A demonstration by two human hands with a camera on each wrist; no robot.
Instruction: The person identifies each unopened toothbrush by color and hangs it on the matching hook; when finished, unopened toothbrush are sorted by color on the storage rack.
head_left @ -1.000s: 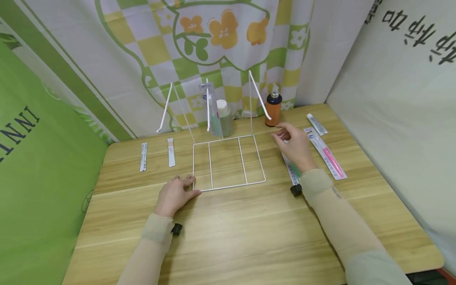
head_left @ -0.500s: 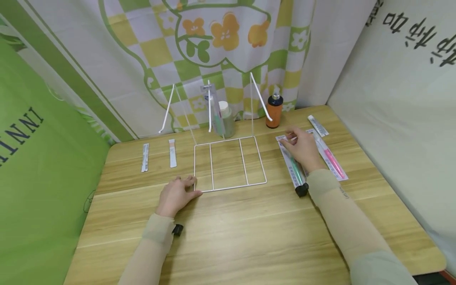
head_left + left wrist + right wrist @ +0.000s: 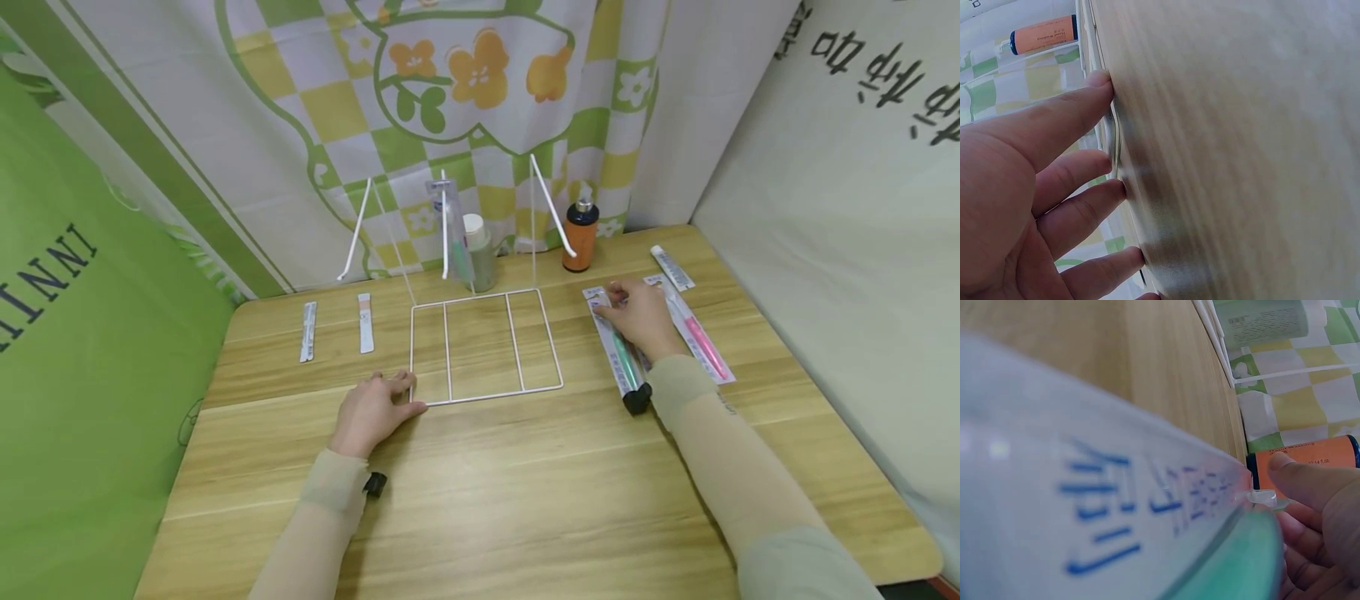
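Now, left hand (image 3: pixel 372 410) flat on the desk (image 3: pixel 525 492), fingers (image 3: pixel 1079 106) straight and spread, tips touching the near left corner of the white wire rack (image 3: pixel 483 346). Right hand (image 3: pixel 639 317) down on the green toothbrush pack (image 3: pixel 617 350), right of the rack; fingertips (image 3: pixel 1297 478) curled at the pack's far end, seemingly pinching its clear edge, though grip hard to judge from the head view. Pack lying flat on the desk, lengthwise away from the body, just beside the pink toothbrush pack (image 3: pixel 701 342) further right. Small tube (image 3: pixel 672 267) beyond the pink pack, near the far right edge. Orange bottle (image 3: pixel 580 236) upright behind the rack's right corner, near the right hand. Grey bottle (image 3: pixel 477 250) with white cap behind the rack's middle, beside a hanging clear packet (image 3: pixel 447 221). Two narrow sachets (image 3: pixel 308 331) (image 3: pixel 365 322) flat on the desk, left of the rack, well apart from both hands.
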